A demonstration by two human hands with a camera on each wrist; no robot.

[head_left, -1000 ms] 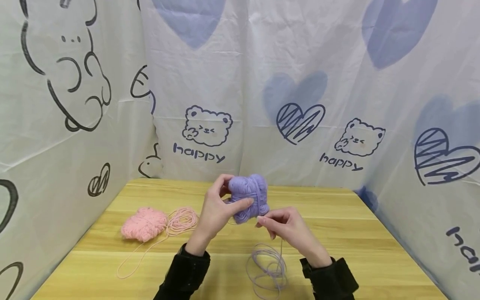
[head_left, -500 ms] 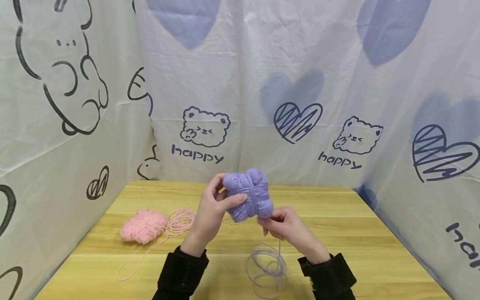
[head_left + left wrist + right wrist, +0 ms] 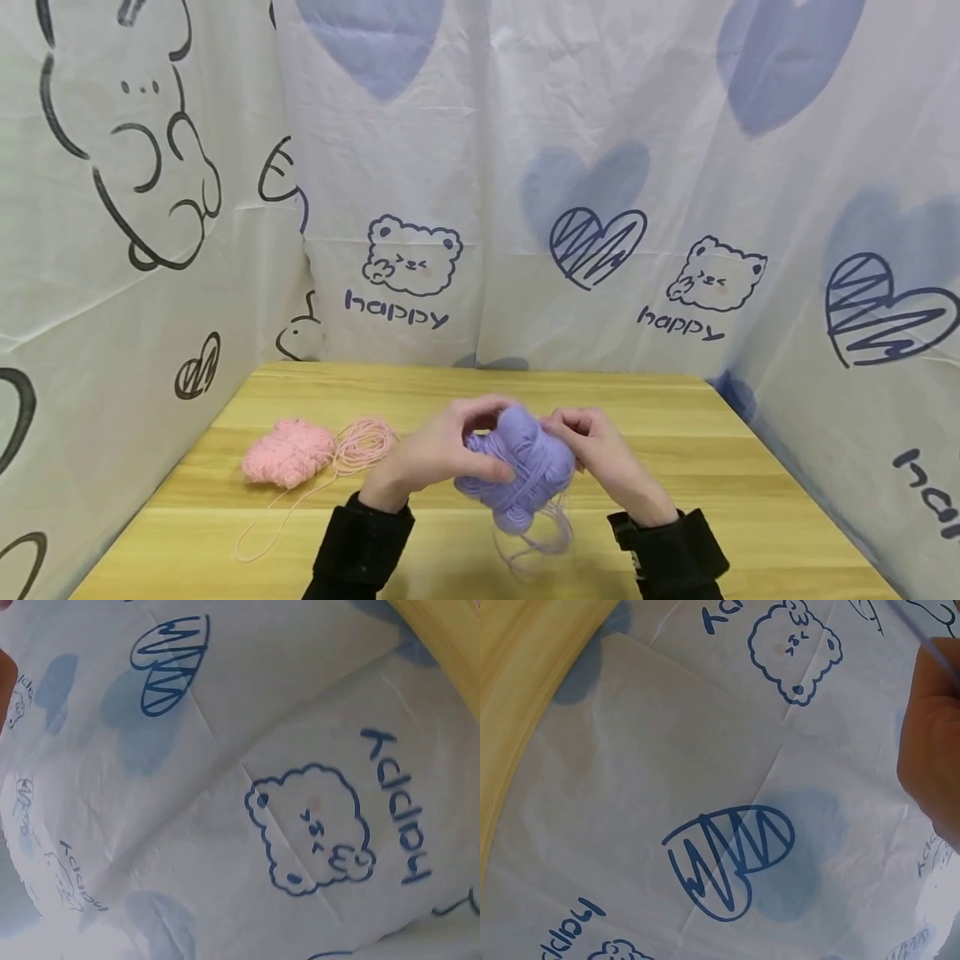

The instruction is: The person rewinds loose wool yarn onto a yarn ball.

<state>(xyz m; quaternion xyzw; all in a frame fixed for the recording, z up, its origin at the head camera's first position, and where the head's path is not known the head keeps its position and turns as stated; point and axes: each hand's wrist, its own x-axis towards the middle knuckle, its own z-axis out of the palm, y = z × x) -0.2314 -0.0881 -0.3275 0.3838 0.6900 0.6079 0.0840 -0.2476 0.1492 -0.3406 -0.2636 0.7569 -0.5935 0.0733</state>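
Observation:
A purple ball of yarn (image 3: pixel 519 467) is held just above the wooden table (image 3: pixel 675 467), near its middle. My left hand (image 3: pixel 450 450) grips the ball from the left, thumb and fingers curled over it. My right hand (image 3: pixel 592 446) pinches yarn at the ball's upper right. A loose purple strand (image 3: pixel 536 546) loops on the table below the ball. In the right wrist view a thin purple strand (image 3: pixel 930 646) crosses a finger (image 3: pixel 930 742). The left wrist view shows only printed cloth.
A pink yarn bundle (image 3: pixel 288 452) with a loose pink coil (image 3: pixel 365 442) and a trailing pink strand (image 3: pixel 262 527) lies on the table's left. White cloth walls (image 3: pixel 480 208) printed with bears and hearts enclose the table on the left, back and right.
Both hands have come down towards the table with the purple ball. My right hand has moved from under the ball up to its upper right side.

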